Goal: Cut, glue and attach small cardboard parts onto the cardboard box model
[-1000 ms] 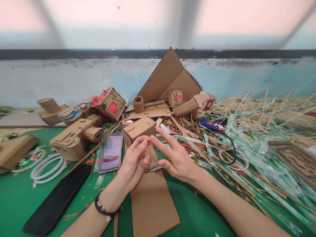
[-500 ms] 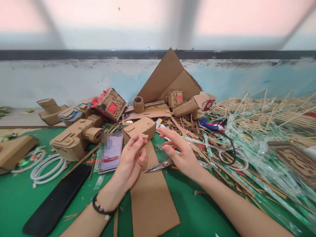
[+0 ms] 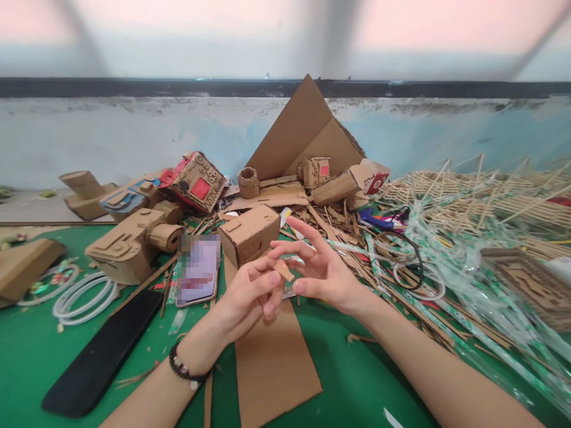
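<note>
My left hand (image 3: 256,291) pinches a small piece of cardboard (image 3: 284,270) between thumb and fingers. Close beside it on the right, my right hand (image 3: 323,270) has its fingers spread around the piece; whether they touch it I cannot tell. Beneath both hands lies a long flat cardboard strip (image 3: 276,368) on the green table. Just beyond the left hand sits a closed cardboard box (image 3: 250,232) with a small raised tab on top. The scissors under my hands are mostly hidden.
Left of my hands lie a phone (image 3: 198,270), a black flat bar (image 3: 104,353), a coiled white cable (image 3: 84,297) and a cardboard camera model (image 3: 129,244). Cardboard scraps (image 3: 334,220), plastic wrapping (image 3: 486,297) and thin wooden sticks (image 3: 446,190) cover the right side.
My left hand has moved right and slightly down with the cardboard piece, now tilted the other way. My right hand's fingers have come up close around it. The scissors have become mostly covered.
</note>
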`<state>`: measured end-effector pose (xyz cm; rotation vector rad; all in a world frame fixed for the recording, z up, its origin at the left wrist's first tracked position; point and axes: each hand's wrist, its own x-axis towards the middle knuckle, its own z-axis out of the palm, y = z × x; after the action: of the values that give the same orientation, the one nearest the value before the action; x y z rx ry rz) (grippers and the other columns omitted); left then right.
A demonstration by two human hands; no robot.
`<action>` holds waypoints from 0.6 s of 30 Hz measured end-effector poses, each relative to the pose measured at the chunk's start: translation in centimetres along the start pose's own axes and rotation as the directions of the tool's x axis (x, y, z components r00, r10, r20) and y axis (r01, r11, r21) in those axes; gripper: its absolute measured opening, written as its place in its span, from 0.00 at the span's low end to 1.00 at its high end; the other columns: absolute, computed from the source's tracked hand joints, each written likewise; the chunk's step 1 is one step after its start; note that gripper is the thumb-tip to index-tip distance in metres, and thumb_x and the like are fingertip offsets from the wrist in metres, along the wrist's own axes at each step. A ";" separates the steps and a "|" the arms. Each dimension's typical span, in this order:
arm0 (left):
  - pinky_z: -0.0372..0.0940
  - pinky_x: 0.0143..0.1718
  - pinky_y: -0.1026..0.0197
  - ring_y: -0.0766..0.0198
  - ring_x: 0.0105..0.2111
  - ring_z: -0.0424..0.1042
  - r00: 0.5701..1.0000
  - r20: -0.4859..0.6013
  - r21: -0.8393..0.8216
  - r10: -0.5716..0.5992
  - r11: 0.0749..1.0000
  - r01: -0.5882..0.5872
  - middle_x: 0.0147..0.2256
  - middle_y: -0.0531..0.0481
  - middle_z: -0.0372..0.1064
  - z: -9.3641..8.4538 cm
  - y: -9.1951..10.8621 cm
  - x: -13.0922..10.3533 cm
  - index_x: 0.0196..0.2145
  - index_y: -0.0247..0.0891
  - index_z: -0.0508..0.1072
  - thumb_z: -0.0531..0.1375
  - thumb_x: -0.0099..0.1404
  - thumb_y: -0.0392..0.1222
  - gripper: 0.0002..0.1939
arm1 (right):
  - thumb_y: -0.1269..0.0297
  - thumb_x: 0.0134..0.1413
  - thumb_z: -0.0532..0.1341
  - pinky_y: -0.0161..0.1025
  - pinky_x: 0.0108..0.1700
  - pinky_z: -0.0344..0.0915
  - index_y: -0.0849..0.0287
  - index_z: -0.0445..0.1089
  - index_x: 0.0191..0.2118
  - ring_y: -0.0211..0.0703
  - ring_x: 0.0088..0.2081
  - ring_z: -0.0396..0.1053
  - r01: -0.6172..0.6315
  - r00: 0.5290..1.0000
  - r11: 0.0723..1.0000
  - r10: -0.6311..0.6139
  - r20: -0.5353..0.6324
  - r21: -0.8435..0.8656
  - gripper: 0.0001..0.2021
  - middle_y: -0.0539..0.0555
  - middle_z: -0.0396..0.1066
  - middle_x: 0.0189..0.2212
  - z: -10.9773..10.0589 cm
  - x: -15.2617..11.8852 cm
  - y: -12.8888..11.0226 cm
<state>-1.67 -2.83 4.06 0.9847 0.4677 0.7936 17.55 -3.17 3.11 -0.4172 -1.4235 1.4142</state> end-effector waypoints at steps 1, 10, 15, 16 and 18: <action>0.54 0.21 0.68 0.73 0.14 0.57 1.000 0.004 -0.001 -0.011 1.000 0.011 0.14 0.58 0.62 0.0 0.0 0.0 0.32 0.37 0.74 0.73 0.61 0.55 0.19 | 0.61 0.57 0.74 0.55 0.68 0.63 0.39 0.54 0.73 0.50 0.68 0.63 0.002 1.000 1.000 -0.002 0.006 -0.007 0.43 0.54 0.77 0.55 0.0 0.0 0.0; 0.53 0.20 0.68 0.74 0.13 0.56 0.999 -0.034 0.002 -0.029 1.000 0.029 0.14 0.59 0.62 0.1 0.0 -0.1 0.36 0.37 0.75 0.74 0.58 0.55 0.21 | 0.62 0.57 0.74 0.52 0.65 0.67 0.39 0.57 0.71 0.51 0.67 0.65 0.053 0.998 0.998 -0.053 -0.014 -0.043 0.41 0.53 0.74 0.51 0.4 0.1 0.0; 0.53 0.19 0.68 0.73 0.13 0.56 0.996 -0.070 -0.017 -0.051 0.999 0.050 0.14 0.58 0.62 0.1 0.0 -0.1 0.41 0.38 0.78 0.76 0.56 0.56 0.23 | 0.59 0.57 0.74 0.57 0.68 0.63 0.38 0.56 0.72 0.53 0.68 0.64 0.040 0.999 0.996 -0.041 -0.012 -0.074 0.41 0.53 0.75 0.49 0.6 0.0 -0.2; 0.54 0.19 0.68 0.73 0.13 0.56 0.996 -0.070 -0.019 -0.056 0.998 0.055 0.14 0.58 0.62 0.1 0.0 -0.1 0.41 0.38 0.78 0.76 0.55 0.56 0.24 | 0.58 0.57 0.74 0.57 0.68 0.63 0.38 0.56 0.72 0.54 0.68 0.64 0.031 0.999 0.996 -0.033 -0.018 -0.082 0.42 0.53 0.75 0.49 0.6 0.0 -0.3; 0.54 0.18 0.68 0.72 0.13 0.56 0.996 -0.061 -0.017 -0.061 0.998 0.060 0.15 0.57 0.62 0.1 0.0 -0.1 0.40 0.37 0.78 0.76 0.55 0.56 0.23 | 0.56 0.56 0.74 0.58 0.67 0.64 0.40 0.54 0.73 0.54 0.67 0.64 0.015 0.999 0.995 -0.018 -0.036 -0.094 0.43 0.54 0.75 0.49 0.8 -0.1 -0.4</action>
<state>-1.67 -2.97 4.05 0.9295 0.5416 0.7740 17.12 -3.78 3.60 -0.4880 -1.4640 1.3239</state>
